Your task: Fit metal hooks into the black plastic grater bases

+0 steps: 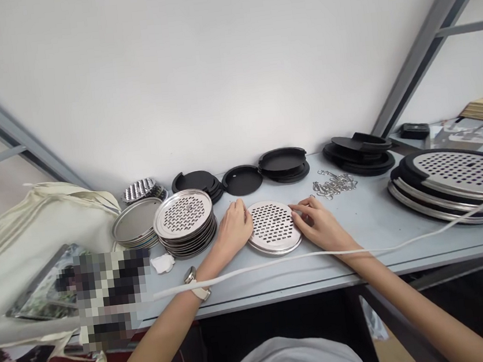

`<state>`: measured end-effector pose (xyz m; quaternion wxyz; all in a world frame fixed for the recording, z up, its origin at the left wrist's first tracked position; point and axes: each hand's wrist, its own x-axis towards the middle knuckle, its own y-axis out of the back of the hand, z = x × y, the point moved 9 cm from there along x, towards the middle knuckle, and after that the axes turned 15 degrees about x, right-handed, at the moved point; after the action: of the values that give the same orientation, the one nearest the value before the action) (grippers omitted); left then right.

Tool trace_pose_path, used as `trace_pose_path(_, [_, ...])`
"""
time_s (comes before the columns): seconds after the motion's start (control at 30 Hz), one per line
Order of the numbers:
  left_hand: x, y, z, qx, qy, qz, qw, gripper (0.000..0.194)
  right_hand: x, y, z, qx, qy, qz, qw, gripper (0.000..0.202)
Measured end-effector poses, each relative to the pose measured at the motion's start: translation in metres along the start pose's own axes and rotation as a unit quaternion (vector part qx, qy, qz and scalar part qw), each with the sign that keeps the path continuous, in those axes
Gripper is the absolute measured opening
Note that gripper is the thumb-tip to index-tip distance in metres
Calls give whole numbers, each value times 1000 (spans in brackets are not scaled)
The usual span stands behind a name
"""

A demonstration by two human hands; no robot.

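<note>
A round metal disc with rows of slots [273, 227] lies on the table in front of me, apparently on another disc or tray. My left hand [234, 227] is at its left edge, fingers bent together on the rim. At the right edge, my right hand [320, 224] touches the rim with thumb and index finger, the fingers slightly apart. Left of my left hand stands a tall stack of similar slotted discs [186, 215]. Behind the disc lies a round black lid [242, 180]. A small pile of metal clips [333, 184] sits behind my right hand.
Plain metal trays [137, 222], graters [140, 190] and a white scrap [162, 264] are at the left. Black parts [283, 163] line the wall. A large disc stack [451, 186] stands right. A white cable [251, 269] crosses in front; a cloth bag [46, 226] hangs left.
</note>
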<state>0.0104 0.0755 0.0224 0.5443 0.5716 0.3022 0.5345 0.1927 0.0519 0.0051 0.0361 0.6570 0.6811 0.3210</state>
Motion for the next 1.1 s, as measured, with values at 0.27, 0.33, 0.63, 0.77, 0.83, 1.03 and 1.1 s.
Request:
trace_pose_path(0.27, [-1,1,2,36,1,-4,999,6,0,-4,4,10,-9,-15,1000,31])
trace_pose_path(0.33, [-1,1,3,45,-5,-1,999,6,0,-5,4,11,-8,-20,1000,30])
trace_pose_path(0.63, [4,-2,2,85,-11,14,996,9,1,-5,1,-37,29,-14,999,33])
trace_pose_path(0.77, [7,-5,1,100,-18,22,995,9,2,-6,2,-75,48,-17,996,39])
trace_pose_path(0.83, [7,-6,1,111,-24,27,993,10,2,-6,2,-103,59,-9,993,40])
trace_pose_path(1.03, [9,-8,2,131,-38,39,990,11,2,-5,2,-161,73,-2,984,41])
trace_pose_path(1.1, [9,-9,2,130,-38,38,990,11,2,-4,1,-170,79,3,982,39])
